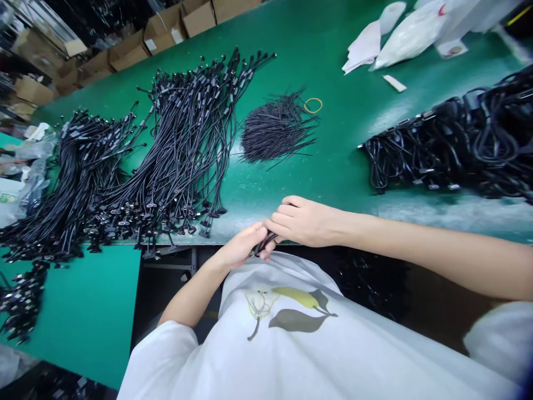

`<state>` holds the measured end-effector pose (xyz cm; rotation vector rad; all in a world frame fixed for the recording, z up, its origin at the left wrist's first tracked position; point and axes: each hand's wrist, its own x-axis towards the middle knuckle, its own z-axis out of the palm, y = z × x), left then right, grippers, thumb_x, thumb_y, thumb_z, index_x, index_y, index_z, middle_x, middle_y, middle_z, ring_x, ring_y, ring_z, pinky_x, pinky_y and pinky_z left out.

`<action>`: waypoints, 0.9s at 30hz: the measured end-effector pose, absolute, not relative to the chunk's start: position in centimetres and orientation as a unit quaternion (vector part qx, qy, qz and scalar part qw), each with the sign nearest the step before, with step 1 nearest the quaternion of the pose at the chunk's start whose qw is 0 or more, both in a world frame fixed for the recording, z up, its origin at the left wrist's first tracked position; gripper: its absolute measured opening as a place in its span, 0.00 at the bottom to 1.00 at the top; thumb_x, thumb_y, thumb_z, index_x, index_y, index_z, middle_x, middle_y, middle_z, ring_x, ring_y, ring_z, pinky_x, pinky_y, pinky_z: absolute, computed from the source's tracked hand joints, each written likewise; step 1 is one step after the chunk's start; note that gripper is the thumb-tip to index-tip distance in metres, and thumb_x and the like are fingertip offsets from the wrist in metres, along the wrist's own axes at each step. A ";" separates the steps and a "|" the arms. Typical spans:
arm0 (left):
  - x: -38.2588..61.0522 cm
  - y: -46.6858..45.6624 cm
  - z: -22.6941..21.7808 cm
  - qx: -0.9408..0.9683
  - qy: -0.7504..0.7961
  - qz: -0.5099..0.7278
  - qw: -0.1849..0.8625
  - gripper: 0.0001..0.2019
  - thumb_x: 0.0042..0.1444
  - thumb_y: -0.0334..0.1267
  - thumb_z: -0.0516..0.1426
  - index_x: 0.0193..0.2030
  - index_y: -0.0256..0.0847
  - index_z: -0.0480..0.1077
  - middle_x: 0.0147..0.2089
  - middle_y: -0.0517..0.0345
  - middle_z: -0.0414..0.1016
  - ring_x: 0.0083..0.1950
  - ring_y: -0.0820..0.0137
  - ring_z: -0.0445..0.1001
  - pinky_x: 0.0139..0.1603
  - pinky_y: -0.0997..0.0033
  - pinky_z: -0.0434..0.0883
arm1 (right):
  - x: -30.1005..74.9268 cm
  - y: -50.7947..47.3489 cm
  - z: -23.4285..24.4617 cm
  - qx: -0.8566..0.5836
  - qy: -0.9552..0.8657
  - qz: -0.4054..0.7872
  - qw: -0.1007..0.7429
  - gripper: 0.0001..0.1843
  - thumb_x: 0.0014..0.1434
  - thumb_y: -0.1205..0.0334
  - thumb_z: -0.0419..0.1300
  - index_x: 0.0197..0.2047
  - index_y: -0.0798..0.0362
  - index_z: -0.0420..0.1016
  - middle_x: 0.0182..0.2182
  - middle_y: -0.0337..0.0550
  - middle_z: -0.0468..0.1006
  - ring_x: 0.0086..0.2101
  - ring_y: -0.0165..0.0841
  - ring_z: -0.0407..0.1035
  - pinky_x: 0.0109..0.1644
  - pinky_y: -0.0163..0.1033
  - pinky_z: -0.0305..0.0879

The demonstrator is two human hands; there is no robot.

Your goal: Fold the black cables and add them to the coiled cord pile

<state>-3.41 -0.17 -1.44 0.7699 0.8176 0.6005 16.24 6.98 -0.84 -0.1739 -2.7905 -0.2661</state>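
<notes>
At the table's near edge, my left hand (246, 244) is closed round a black cable (265, 242) that shows only in part between the fingers. My right hand (306, 221) meets it there, its fingers curled and pinching at the same cable; most of what it grips is hidden. Beyond the hands lies a pile of short black twist ties (272, 130), with a yellow rubber band (313, 105) at its right. To the left, a wide heap of loose black cables (187, 133) spreads over the table, connectors at both ends.
Coiled black cables (441, 139) are stacked at the right. White plastic bags (410, 41) and a small white piece (394, 83) lie at the far right. Another cable bundle (83, 161) is at the left. Cardboard boxes (164, 28) line the far side of the green table (300, 161).
</notes>
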 end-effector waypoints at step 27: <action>-3.4 0.1 -2.9 0.428 0.411 0.208 0.777 0.23 0.58 0.58 0.54 0.36 0.35 0.67 0.24 0.63 0.62 0.24 0.75 0.61 0.30 0.72 0.60 | 16.5 6.4 -2.3 -0.069 -0.988 -0.022 0.133 0.12 0.66 0.67 0.47 0.31 0.54 0.66 0.27 0.41 0.69 0.28 0.33 0.59 0.36 0.41 0.47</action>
